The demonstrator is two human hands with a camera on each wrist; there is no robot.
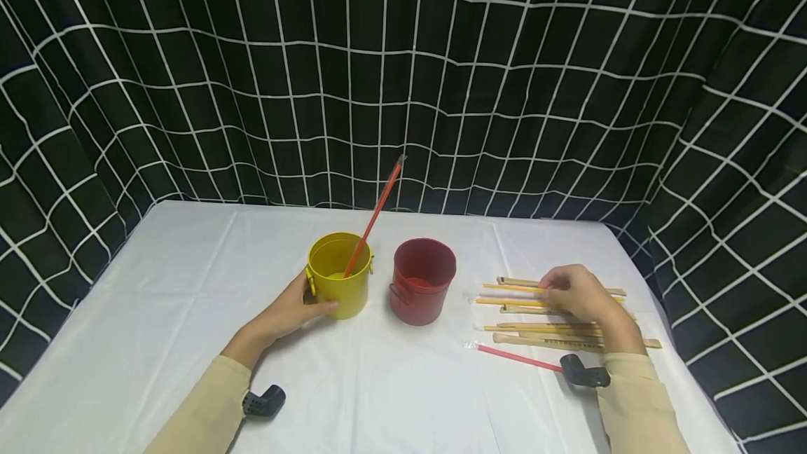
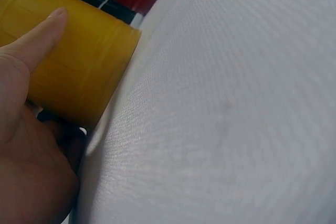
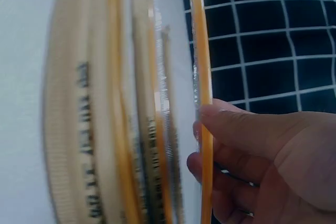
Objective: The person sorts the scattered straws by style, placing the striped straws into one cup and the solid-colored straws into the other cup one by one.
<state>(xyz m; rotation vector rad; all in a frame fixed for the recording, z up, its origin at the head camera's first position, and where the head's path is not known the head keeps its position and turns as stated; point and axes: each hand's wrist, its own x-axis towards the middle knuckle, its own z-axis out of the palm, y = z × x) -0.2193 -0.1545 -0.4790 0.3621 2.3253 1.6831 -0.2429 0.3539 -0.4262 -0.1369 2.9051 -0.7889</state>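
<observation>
My left hand point(image 1: 284, 317) holds a small yellow bucket point(image 1: 349, 300), its thumb across the near side and its fingers behind. A red straw point(image 1: 377, 219) in clear wrap leans inside that bucket and sticks out well above the rim. On the right, my right hand point(image 1: 580, 293) pinches an orange straw point(image 3: 205, 77) in clear plastic between thumb and fingers. In the right wrist view the straw is raised off the cloth. Below this hand lie more orange straws point(image 1: 504, 301) and several slim beige paper-wrapped sticks point(image 1: 536, 340) with printed letters.
A red bucket point(image 1: 424, 300) stands upright just right of the yellow one. Another wrapped red straw point(image 1: 517, 356) lies nearest the front of the pile. White cloth point(image 1: 410, 398) covers the table, and a black curtain with white grid lines point(image 1: 378, 76) hangs around it.
</observation>
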